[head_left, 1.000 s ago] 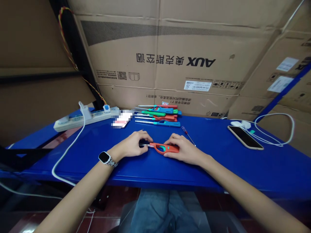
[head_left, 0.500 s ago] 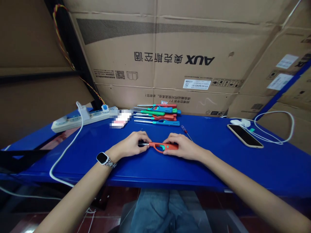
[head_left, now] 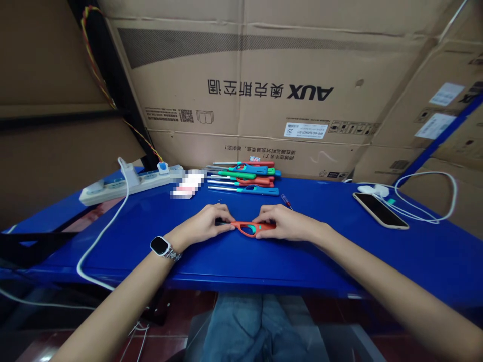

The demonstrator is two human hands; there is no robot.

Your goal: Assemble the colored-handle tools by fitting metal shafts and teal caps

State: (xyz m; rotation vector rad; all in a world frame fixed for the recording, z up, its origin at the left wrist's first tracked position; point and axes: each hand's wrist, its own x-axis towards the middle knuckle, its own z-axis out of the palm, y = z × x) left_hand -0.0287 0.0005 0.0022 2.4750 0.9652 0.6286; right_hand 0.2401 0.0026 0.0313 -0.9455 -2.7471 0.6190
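An orange lighter (head_left: 247,229) with a long metal nozzle and a green trigger lies level between my two hands, just over the blue table (head_left: 211,266). The fingers of my left hand (head_left: 207,221) pinch it where the nozzle meets the body. My right hand (head_left: 281,222) grips the handle end, fingers on top and thumb along the near side, hiding part of the body. Behind my hands rests a pile of long-nozzle lighters (head_left: 245,177) in blue, green and orange. A small screwdriver (head_left: 286,201) with a clear red handle lies just beyond my right hand, its shaft mostly covered.
A white power strip (head_left: 130,185) with plugs and a cable stands at the back left, beside a blurred-out item (head_left: 188,184). On the right are a phone (head_left: 380,210) and a coiled white cable (head_left: 449,201). A cardboard wall (head_left: 271,60) closes off the back.
My left fingertips have shifted slightly right along the nozzle to the lighter's body. My right hand has moved a little, covering more of the screwdriver's shaft. Both still hold the lighter.
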